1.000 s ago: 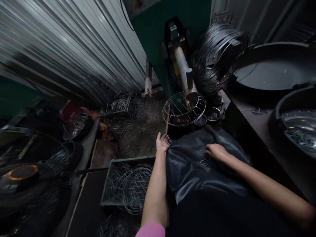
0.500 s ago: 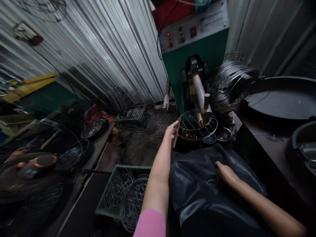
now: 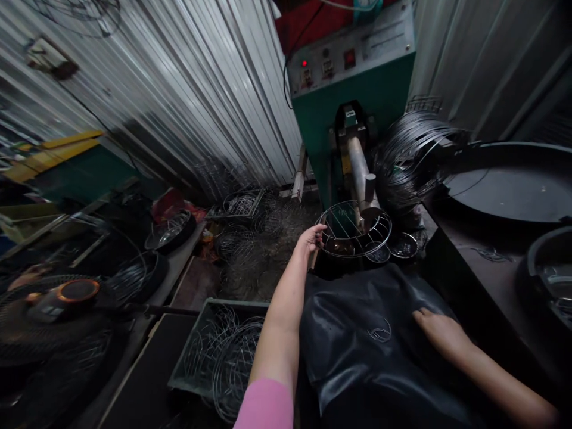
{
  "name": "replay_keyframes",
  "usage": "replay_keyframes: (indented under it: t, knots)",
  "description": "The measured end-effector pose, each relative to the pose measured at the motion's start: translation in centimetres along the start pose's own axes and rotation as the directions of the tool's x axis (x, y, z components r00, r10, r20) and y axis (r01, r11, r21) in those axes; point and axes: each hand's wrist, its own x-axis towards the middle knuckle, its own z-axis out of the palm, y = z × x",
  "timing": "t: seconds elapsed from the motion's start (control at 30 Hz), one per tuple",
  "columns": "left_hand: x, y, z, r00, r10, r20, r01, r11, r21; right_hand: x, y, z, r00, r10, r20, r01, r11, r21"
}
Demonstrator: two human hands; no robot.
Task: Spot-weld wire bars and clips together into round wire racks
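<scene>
My left hand (image 3: 313,237) is closed on the left rim of a round wire frame (image 3: 354,255), whose far side sits below the machine's metal electrode arm (image 3: 358,167). Black sheeting (image 3: 348,310) covers my lap, with a few thin wire rings (image 3: 381,331) lying on it. Over the right part of the sheeting is my right hand (image 3: 435,326), its fingers curled together; whether anything small is between them cannot be seen.
A green crate (image 3: 201,339) of wire parts stands at lower left. The green machine (image 3: 308,119) rises ahead. Coiled wire (image 3: 406,161) and a large black pan (image 3: 518,185) are at right. A fan (image 3: 67,298) and another person's hand (image 3: 29,277) are at left.
My right hand has moved right and toward me, away from the wire rings. My left hand and the wire frame have shifted slightly left and down in view.
</scene>
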Motion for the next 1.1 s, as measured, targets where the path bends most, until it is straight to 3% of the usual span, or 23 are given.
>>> replay_keyframes:
  t: [0.1, 0.17, 0.23, 0.3, 0.37, 0.43, 0.5, 0.6, 0.7, 0.83, 0.93, 1.1]
  knots:
    - [-0.2, -0.5, 0.4, 0.999, 0.031, -0.041, -0.032, 0.999, -0.031, 0.4, -0.7, -1.1, 0.995, 0.021, 0.099, -0.010, 0.994, -0.109]
    - [-0.6, -0.9, 0.4, 0.997, 0.048, -0.066, -0.051, 0.997, -0.052, 0.7, 0.0, -1.7, 0.994, 0.099, 0.048, -0.095, 0.993, -0.076]
    - [-1.2, -1.2, 0.3, 0.994, 0.067, -0.084, -0.074, 0.994, -0.076, 0.8, 1.1, -2.1, 0.981, 0.190, -0.028, -0.188, 0.979, 0.074]
    - [-1.9, -1.5, 0.3, 0.991, 0.090, -0.099, -0.100, 0.990, -0.099, 0.7, 2.2, -2.4, 0.959, 0.279, -0.049, -0.247, 0.908, 0.340]
    - [-2.6, -1.9, 0.4, 0.985, 0.128, -0.116, -0.143, 0.981, -0.129, 0.6, 2.5, -2.7, 0.934, 0.356, 0.007, -0.278, 0.716, 0.640]
    - [-3.3, -2.4, 0.7, 0.973, 0.191, -0.132, -0.210, 0.965, -0.157, 0.8, 1.9, -3.4, 0.916, 0.397, 0.056, -0.244, 0.441, 0.864]
    - [-3.8, -3.1, 1.2, 0.952, 0.263, -0.158, -0.288, 0.943, -0.166, 1.6, 0.5, -4.7, 0.902, 0.432, 0.022, -0.119, 0.200, 0.973]
    - [-4.3, -4.3, 1.9, 0.926, 0.312, -0.213, -0.347, 0.926, -0.152, 3.9, -2.7, -7.5, 0.876, 0.466, -0.123, 0.123, 0.031, 0.992]
    - [-4.8, -5.5, 2.3, 0.916, 0.307, -0.256, -0.356, 0.918, -0.173, 6.5, -6.0, -9.3, 0.886, 0.371, -0.279, 0.271, 0.076, 0.960]
    - [-5.6, -6.7, 2.2, 0.905, 0.311, -0.292, -0.390, 0.880, -0.271, 8.7, -8.4, -8.4, 0.905, 0.220, -0.365, 0.296, 0.291, 0.910]
    - [-5.9, -7.0, 2.2, 0.900, 0.315, -0.301, -0.405, 0.859, -0.312, 9.4, -8.6, -7.4, 0.902, 0.196, -0.385, 0.267, 0.446, 0.854]
    - [-6.1, -6.8, 2.3, 0.892, 0.326, -0.313, -0.419, 0.857, -0.302, 9.6, -7.9, -7.7, 0.908, 0.145, -0.392, 0.265, 0.527, 0.807]
